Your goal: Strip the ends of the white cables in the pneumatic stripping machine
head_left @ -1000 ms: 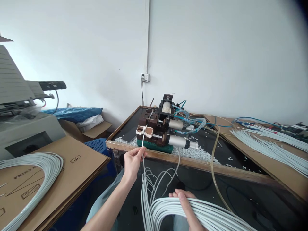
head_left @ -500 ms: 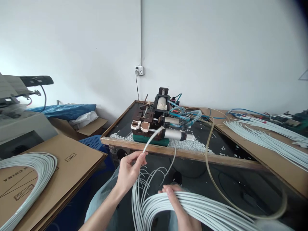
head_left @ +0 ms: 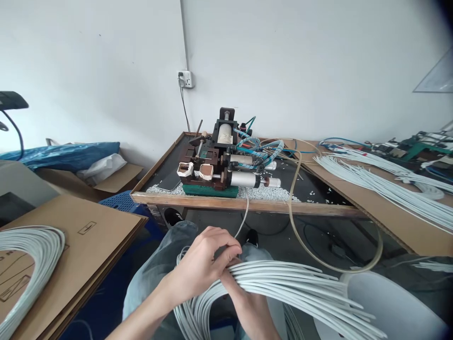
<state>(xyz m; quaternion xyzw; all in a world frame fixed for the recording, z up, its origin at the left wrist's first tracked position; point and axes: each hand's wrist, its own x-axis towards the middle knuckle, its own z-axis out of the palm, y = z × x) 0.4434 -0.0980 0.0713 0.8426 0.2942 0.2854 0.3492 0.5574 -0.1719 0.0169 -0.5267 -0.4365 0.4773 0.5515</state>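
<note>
The head view shows the bundle of white cables (head_left: 283,288) lying across the lap at lower centre, the left hand (head_left: 201,264) curled closed over its top strands. The right hand (head_left: 244,302) sits beneath, its grip hidden. Loosely pinched strands could slip and tangle in the loops below.
</note>
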